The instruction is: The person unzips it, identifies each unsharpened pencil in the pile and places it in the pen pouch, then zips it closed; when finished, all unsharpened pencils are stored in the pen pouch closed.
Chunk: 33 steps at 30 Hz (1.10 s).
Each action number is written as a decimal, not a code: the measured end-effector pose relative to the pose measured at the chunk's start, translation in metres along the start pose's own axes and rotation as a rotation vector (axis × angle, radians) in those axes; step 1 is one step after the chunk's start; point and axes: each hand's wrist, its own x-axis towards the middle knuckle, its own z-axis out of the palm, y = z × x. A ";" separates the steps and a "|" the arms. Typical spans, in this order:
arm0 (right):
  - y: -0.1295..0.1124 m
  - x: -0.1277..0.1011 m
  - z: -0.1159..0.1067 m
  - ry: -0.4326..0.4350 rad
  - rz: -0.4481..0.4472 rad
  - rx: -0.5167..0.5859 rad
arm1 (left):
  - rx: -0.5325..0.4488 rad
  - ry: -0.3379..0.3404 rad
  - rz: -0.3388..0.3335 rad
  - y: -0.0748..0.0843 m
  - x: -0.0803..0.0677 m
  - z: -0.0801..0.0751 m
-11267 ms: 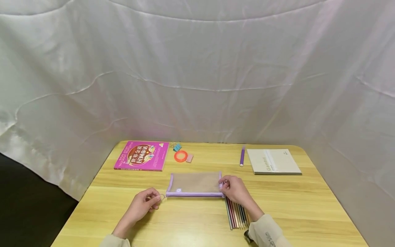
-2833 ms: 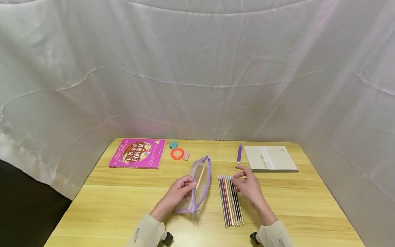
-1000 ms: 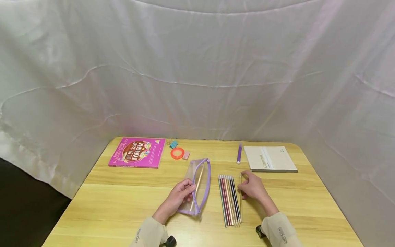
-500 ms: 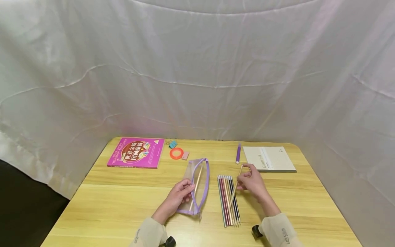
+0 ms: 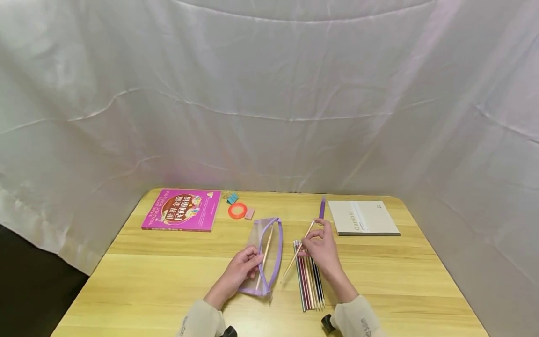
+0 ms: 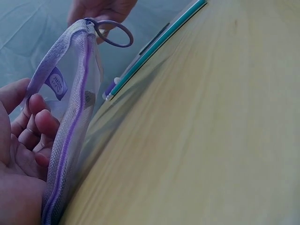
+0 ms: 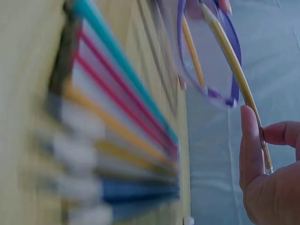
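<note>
My left hand [image 5: 249, 262] grips the near edge of a clear mesh pouch [image 5: 269, 243] with purple trim and holds its mouth open; the fingers [image 6: 38, 125] curl round the pouch [image 6: 70, 112] edge, below its ring pull [image 6: 112, 33]. One tan pencil [image 5: 265, 252] lies inside. My right hand [image 5: 310, 241] pinches another tan pencil [image 5: 294, 256], slanted, its lower end just right of the pouch's rim. In the right wrist view this pencil [image 7: 232, 70] points at the pouch opening [image 7: 206, 56]. A row of several coloured pencils [image 5: 309, 283] lies on the table under the right hand.
On the wooden table [image 5: 160, 281] at the back lie a magenta book [image 5: 181, 216], a blue clip [image 5: 232, 198], an orange tape ring [image 5: 237, 210], a pink eraser [image 5: 250, 214], a purple pen [image 5: 322, 207] and a grey notebook [image 5: 362, 218]. White cloth hangs all round.
My right hand lifted a tan pencil from the right side of the row and carried it left, over the row, toward the pouch mouth. The left hand kept hold of the pouch.
</note>
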 end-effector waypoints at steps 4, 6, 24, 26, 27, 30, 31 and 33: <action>-0.002 -0.003 0.016 -0.020 -0.041 0.012 | -0.004 -0.011 0.011 -0.001 0.000 0.000; -0.004 -0.004 0.022 -0.028 -0.061 0.020 | -0.008 -0.015 0.013 0.000 0.000 0.000; 0.005 -0.010 0.045 -0.077 -0.046 -0.017 | -0.013 -0.031 0.010 -0.001 -0.004 0.000; 0.005 -0.009 0.045 -0.081 -0.047 -0.010 | -0.011 -0.029 0.016 0.000 -0.003 -0.001; 0.005 -0.009 0.046 -0.079 -0.044 -0.007 | -0.009 -0.030 0.019 0.000 -0.003 -0.001; 0.004 -0.007 0.045 -0.079 -0.040 -0.005 | -0.006 -0.027 0.022 -0.001 -0.002 -0.002; 0.004 -0.007 0.044 -0.079 -0.037 -0.006 | -0.007 -0.024 0.020 -0.001 -0.002 -0.002; 0.002 -0.005 0.040 -0.078 -0.021 -0.010 | -0.010 -0.018 0.016 -0.001 -0.002 -0.002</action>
